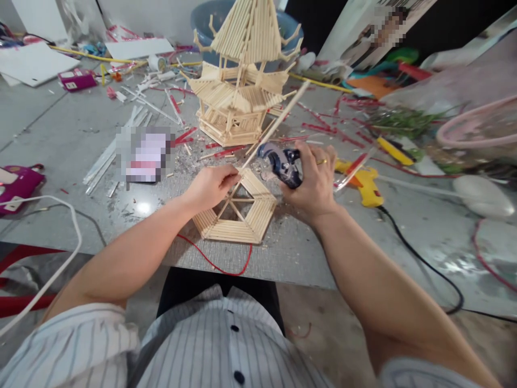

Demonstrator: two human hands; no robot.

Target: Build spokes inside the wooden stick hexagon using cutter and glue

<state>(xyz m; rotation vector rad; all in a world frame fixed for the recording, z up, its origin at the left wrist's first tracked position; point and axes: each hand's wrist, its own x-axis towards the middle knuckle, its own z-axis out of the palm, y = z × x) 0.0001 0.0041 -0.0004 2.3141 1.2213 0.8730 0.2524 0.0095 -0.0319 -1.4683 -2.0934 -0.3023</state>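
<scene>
The left hand (212, 187) pinches a long wooden stick (286, 111) slanting away from it; the right hand (315, 182) grips a blue hand tool (281, 161) near the stick. Partly beneath the left hand lies a hexagonal stick frame (231, 231); beyond both hands stands a wooden pagoda model (246, 33).

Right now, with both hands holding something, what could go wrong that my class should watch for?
The left hand pinches a long wooden stick at the hexagonal stick frame; if the blue hand tool in the right hand slips, it might hurt the left one. The stick slants toward the pagoda model, so a careless swing could knock it. The yellow glue gun lies beside the right hand; if hot, which I cannot tell, it may burn.
</scene>
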